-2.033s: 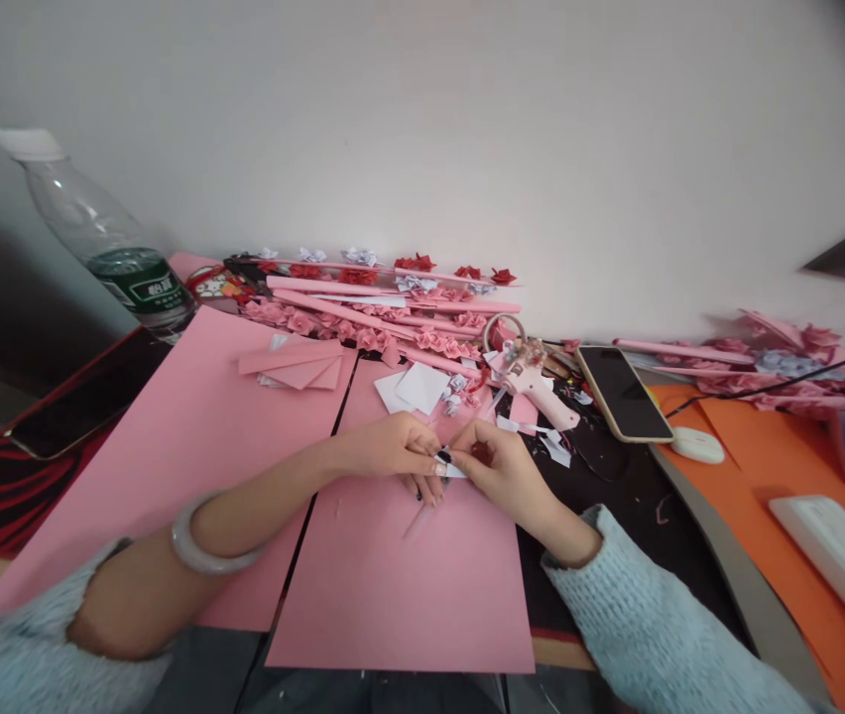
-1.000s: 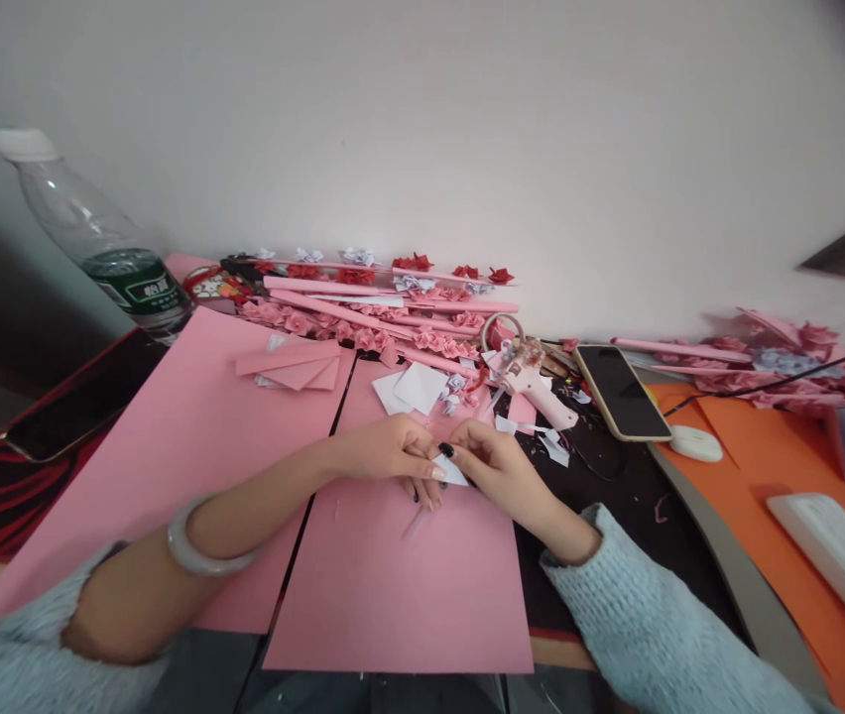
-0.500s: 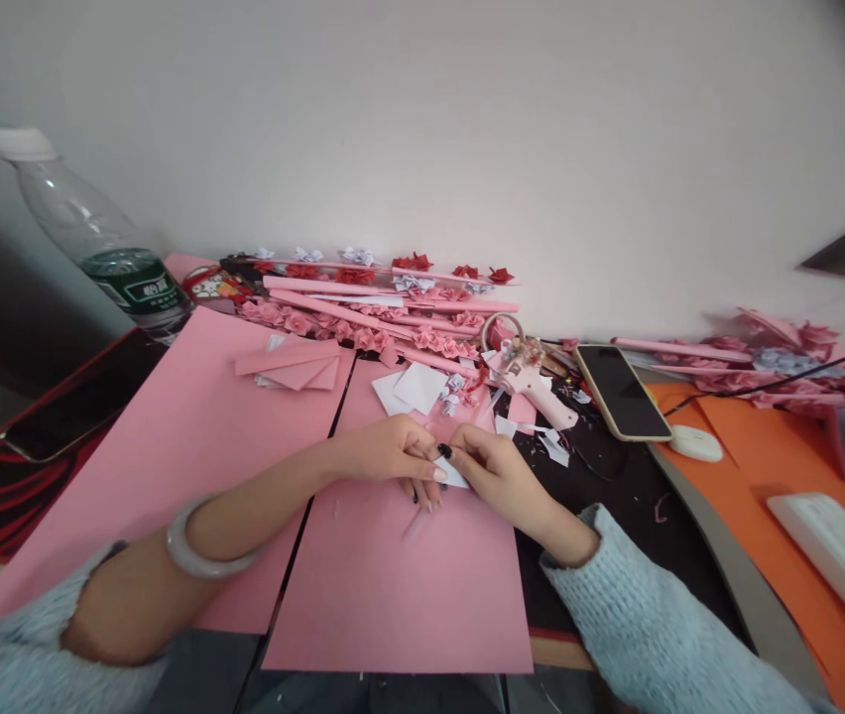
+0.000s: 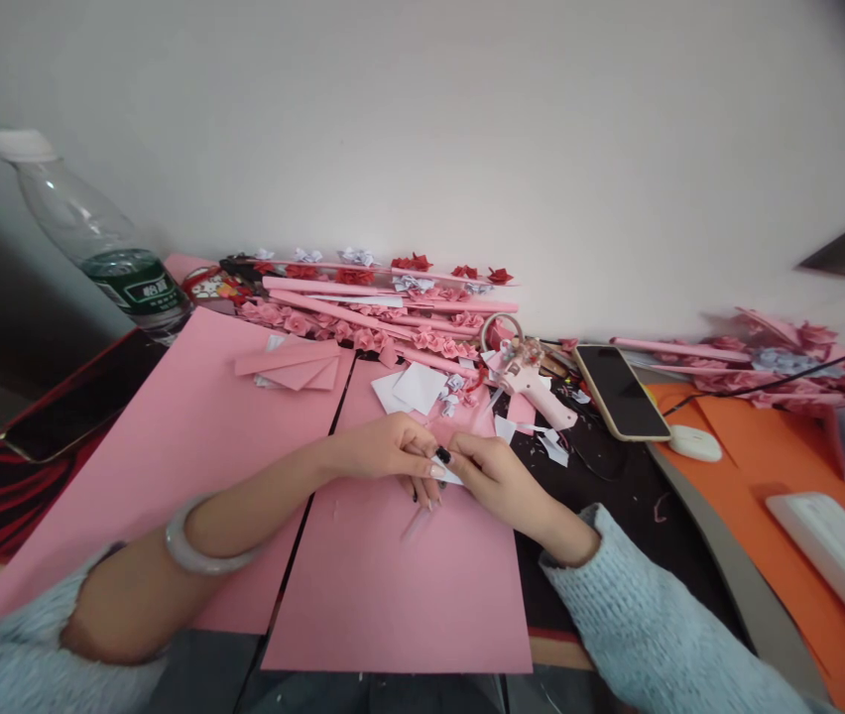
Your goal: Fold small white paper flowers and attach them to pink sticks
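Both hands meet over the pink rectangular paper sheet (image 4: 400, 605) that lies nearest the person on the black-topped counter (image 4: 653, 521). Between them: a small white folded paper piece (image 4: 450, 478), mostly covered, so its exact shape cannot be told.

Left hand (image 4: 393, 448): fingers clamped on the left of the white piece, thumb on top, others curled below, probably as a steadying support. Right hand (image 4: 495, 474): thumb and fingers closed on the right part, dark thumbnail over the upper edge. The two thumbs sit just beside each other; that close pinch likely suits so small and light a piece, giving fine control over a crease or edge.

A thin translucent strip (image 4: 414, 524) shows below the left fingers; whether it is held or only lies there cannot be told.

Placement: the smooth pink sheet presumably serves as a clean, pale working ground. White square paper sheets (image 4: 422, 385) lie just beyond the hands, apparently for easy reach. The pale pink glue gun (image 4: 542, 395) rests right of these, off the main sheet, perhaps to spare the paper. Pink paper roses and rolled rods (image 4: 363, 317) lie along the wall, probably to avoid crushing and leave elbow room.
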A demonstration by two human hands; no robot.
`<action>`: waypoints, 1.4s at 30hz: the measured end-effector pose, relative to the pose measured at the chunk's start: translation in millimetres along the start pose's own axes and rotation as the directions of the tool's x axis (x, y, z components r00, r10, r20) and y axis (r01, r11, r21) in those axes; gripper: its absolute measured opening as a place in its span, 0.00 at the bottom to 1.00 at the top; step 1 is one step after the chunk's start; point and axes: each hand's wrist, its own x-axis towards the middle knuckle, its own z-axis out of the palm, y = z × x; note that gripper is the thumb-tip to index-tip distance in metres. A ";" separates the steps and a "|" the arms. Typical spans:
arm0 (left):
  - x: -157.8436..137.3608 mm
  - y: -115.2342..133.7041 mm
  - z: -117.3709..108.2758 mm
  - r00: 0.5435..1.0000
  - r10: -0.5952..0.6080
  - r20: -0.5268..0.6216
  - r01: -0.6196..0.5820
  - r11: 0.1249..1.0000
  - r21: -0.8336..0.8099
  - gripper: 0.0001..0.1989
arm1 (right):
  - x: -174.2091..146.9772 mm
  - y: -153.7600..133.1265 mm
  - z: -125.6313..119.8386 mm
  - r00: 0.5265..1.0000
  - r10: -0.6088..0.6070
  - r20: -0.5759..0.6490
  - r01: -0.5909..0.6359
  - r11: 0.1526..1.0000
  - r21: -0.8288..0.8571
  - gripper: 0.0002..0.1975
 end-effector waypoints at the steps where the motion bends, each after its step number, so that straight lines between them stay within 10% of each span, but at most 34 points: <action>1: 0.1 0.0 -0.1 1.000 0.001 0.006 -0.001 1.000 -0.001 0.11 | 0.0 0.0 0.4 1.000 -0.002 -0.003 0.002 1.000 0.003 0.14; 17: 2.8 -1.2 6.9 0.995 0.035 -0.096 -0.041 0.997 -0.066 0.09 | -3.0 -2.8 5.0 0.980 0.024 -0.197 -0.028 0.999 -0.017 0.15; 42: 6.0 -0.5 8.0 0.942 0.197 -0.272 -0.201 0.979 0.013 0.07 | 1.9 4.4 3.8 0.954 0.257 -0.156 -0.110 0.781 0.615 0.09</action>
